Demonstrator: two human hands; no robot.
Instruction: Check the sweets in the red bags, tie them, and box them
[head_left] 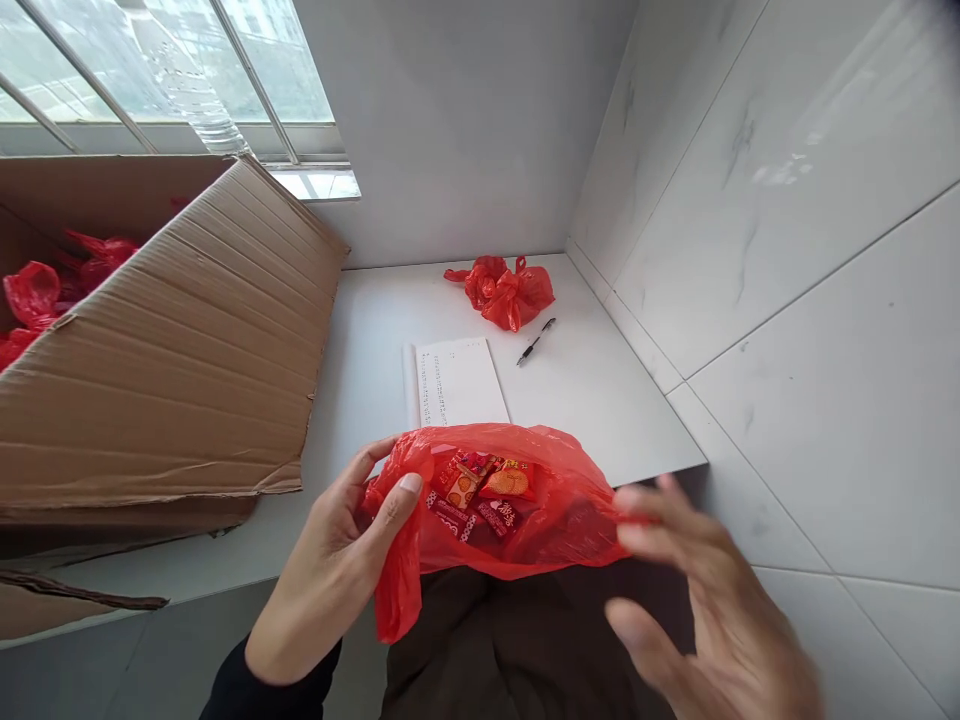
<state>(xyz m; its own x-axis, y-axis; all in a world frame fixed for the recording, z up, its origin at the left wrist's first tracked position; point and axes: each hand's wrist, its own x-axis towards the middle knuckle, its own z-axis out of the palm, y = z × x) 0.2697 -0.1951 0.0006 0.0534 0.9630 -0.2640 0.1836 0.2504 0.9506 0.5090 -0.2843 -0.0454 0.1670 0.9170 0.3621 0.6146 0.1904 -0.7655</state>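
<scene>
A thin red plastic bag (pixel 577 470) hangs with its mouth spread wide in front of my body. Several small wrapped snacks (pixel 480 490) lie inside it, in red, orange and dark maroon packaging. My left hand (pixel 349 550) grips the bag's left side, thumb over the rim, with a handle loop drooping below. At the bag's right end is my right hand (pixel 705 590), smeared a little by motion; its thumb stands well apart from the fingers, and the fingertips are at the bag's edge.
A large cardboard box (pixel 180 350) with red bags inside stands at left. On the white table (pixel 600 400) are an open notebook (pixel 465 380), a pen (pixel 536 342) and a knotted red bag (pixel 510 292). A clear bottle (pixel 187 85) is by the window. Tiled wall borders the right.
</scene>
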